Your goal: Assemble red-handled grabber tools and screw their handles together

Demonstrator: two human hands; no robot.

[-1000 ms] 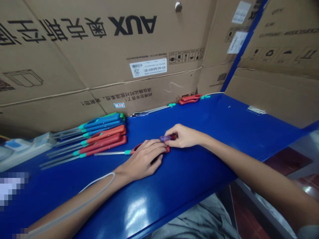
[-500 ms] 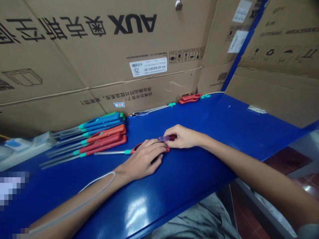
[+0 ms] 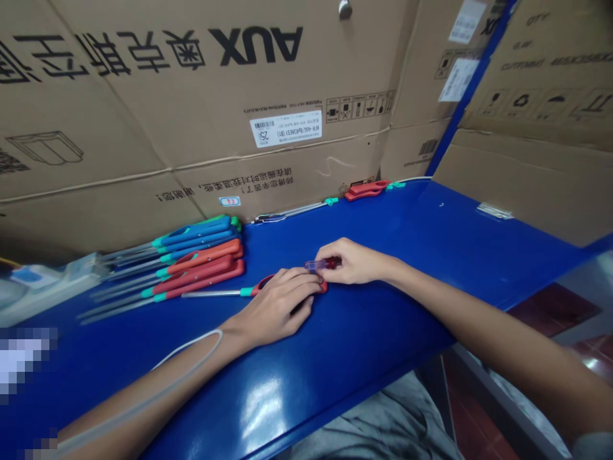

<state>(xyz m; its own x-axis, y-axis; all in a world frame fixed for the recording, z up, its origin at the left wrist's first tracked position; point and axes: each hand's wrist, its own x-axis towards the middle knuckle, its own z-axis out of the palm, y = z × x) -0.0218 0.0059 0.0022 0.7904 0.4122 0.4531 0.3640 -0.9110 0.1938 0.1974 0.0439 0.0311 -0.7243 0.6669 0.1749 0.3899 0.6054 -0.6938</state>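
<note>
On the blue table, a red lighter (image 3: pixel 261 285) with a teal collar and a thin metal rod lies with its rod pointing left. My left hand (image 3: pixel 280 306) covers the lighter's red handle, its fingers curled over it and pressing it to the table. My right hand (image 3: pixel 352 262) is closed on a screwdriver with a clear purple and dark red handle (image 3: pixel 318 264), held just above the handle's right end. The screwdriver's shaft and tip cannot be made out. A white cord (image 3: pixel 211 335) runs along my left forearm.
Several blue, orange and red lighters (image 3: pixel 201 271) lie in a row at the left. A power strip (image 3: pixel 71 281) is at the far left. Cardboard (image 3: pixel 201 115) walls the back; metal rods (image 3: pixel 301 209) and red handles (image 3: pixel 366 190) lie along it. The blue table (image 3: pixel 373 332) ends at my lap.
</note>
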